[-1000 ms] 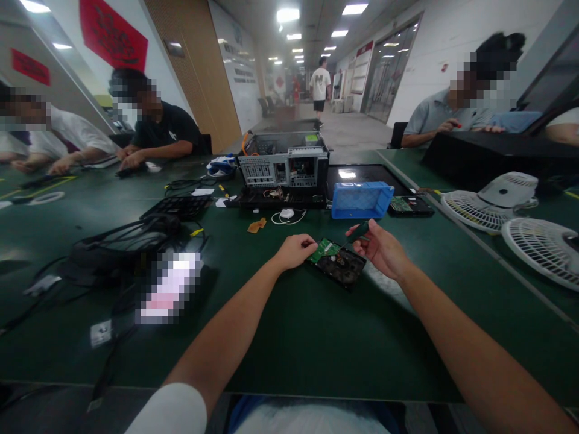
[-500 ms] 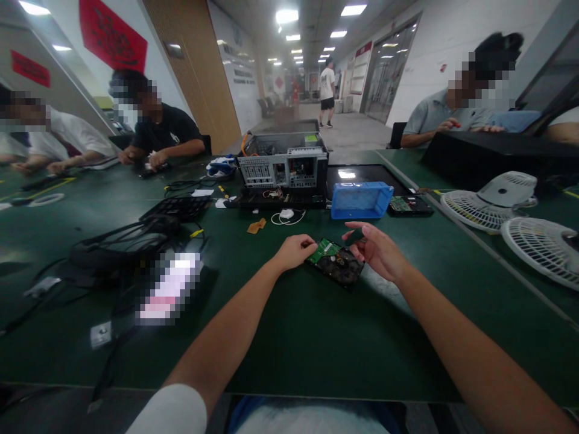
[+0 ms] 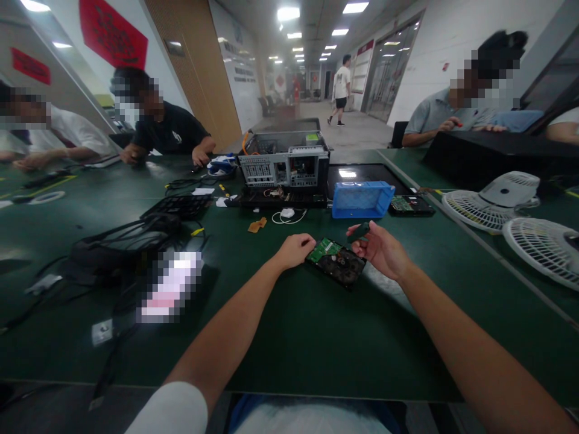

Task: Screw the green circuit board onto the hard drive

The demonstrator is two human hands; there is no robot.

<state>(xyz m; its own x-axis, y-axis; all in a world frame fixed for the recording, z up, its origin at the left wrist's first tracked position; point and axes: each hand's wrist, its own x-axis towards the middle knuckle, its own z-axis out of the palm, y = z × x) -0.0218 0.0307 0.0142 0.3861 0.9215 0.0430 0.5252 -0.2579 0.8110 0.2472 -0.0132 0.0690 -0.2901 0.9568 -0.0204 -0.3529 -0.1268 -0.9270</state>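
Note:
A hard drive (image 3: 341, 265) lies on the green table in front of me, its green circuit board (image 3: 326, 248) facing up beside a dark metal body. Its left corner is held between the closed fingers of my left hand (image 3: 296, 250). Above the drive's right end, my right hand (image 3: 382, 250) grips a small tool with a dark green handle (image 3: 359, 232), which looks like a screwdriver. The tool's tip is too small to make out.
Beyond the drive stand a blue plastic bin (image 3: 363, 201) and an opened computer case (image 3: 284, 163). A second drive (image 3: 411, 205) lies right of the bin, near white fan grilles (image 3: 474, 202). At left are a black bag (image 3: 113, 253) and a lit phone (image 3: 172, 286). Co-workers sit around the table.
My right hand has turned slightly, and the green tool has tilted up between its fingers. My left hand stays at the drive's corner. A person in the background has walked right.

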